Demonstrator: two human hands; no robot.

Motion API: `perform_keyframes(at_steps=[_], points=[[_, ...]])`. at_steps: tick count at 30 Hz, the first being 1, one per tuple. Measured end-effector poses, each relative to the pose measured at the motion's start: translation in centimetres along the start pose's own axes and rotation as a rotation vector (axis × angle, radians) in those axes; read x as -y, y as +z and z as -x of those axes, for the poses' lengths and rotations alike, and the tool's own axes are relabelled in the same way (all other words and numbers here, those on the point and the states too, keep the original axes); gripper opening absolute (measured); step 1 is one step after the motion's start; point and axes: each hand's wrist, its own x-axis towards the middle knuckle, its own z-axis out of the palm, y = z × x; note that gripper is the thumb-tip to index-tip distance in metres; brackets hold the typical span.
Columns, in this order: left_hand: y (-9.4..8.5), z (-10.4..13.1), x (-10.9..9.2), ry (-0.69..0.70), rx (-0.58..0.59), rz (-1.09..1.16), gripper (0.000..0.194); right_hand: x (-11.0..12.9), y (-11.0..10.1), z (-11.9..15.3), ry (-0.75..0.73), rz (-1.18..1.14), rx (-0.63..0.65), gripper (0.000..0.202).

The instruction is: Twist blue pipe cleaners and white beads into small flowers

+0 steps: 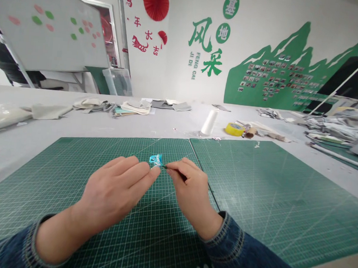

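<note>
A small bright-blue piece with white, bead-like spots (155, 159) is held over the green cutting mat (122, 236). My left hand (118, 185) is closed, its thumb and fingertips at the lower edge of this piece; the exact grip is partly hidden behind the fingers. From the right, my right hand (191, 192) pinches a thin dark piece (164, 166) between thumb and forefinger. Its tip meets the right edge of the blue piece. Too little of the dark piece shows to tell its kind.
A second cutting mat (273, 193) lies to the right. Behind the mats stand a white thread cone (209, 122) and a roll of yellow tape (234, 129). Fabric scraps (134, 106) line the table's far side, and more cloth (348, 125) is piled at the right.
</note>
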Motion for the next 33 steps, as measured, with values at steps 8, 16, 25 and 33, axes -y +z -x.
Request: perform_keyframes(at_steps=[8, 16, 25, 33], points=[[-0.3, -1.0, 0.8, -0.134, 0.125, 0.120, 0.018, 0.2, -0.3, 0.4, -0.123, 0.310, 0.226, 0.019], [0.2, -1.0, 1.9, -0.388, 0.265, 0.354, 0.018, 0.2, -0.2, 0.3, -0.175, 0.121, 0.380, 0.019], [1.6, -0.7, 4.0, -0.824, 0.448, 0.906, 0.017, 1.0, -0.5, -0.5, 0.045, -0.306, 0.422, 0.017], [4.1, 0.5, 2.7, -1.133, 0.418, 1.514, 0.011, 0.6, -0.5, -0.6, 0.360, -0.651, 0.306, 0.009]])
